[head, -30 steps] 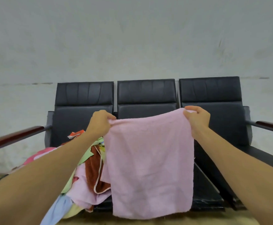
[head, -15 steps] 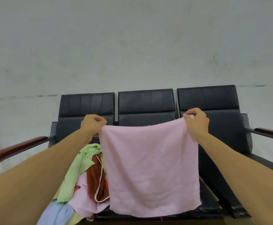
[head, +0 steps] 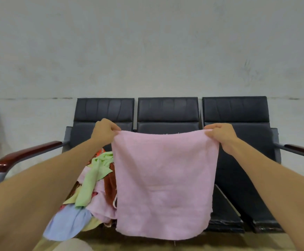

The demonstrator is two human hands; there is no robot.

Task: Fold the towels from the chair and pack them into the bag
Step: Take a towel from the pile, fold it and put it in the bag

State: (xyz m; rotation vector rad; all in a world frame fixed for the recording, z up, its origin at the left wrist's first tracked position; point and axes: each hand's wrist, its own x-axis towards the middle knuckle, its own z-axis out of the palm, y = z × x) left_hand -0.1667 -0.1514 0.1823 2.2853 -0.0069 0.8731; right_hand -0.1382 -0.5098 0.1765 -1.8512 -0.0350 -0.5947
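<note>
A pink towel (head: 164, 183) hangs spread flat in front of the middle seat of a black three-seat chair (head: 167, 113). My left hand (head: 104, 132) pinches its top left corner and my right hand (head: 221, 135) pinches its top right corner, so the top edge is stretched taut between them. A pile of towels (head: 91, 187) in green, brown, pink, blue and yellow lies on the left seat, partly hidden behind my left forearm and the pink towel. No bag is in view.
Wooden armrests stand at the chair's left end (head: 26, 155) and right end (head: 301, 150). A grey wall (head: 147, 51) rises behind the chair. The right seat (head: 252, 205) is bare black leather. A pale rounded object (head: 71, 245) shows at the bottom edge.
My hands have moved apart and stretched the pink towel wider and flatter. The view has shifted so the chair sits lower and further right in the frame.
</note>
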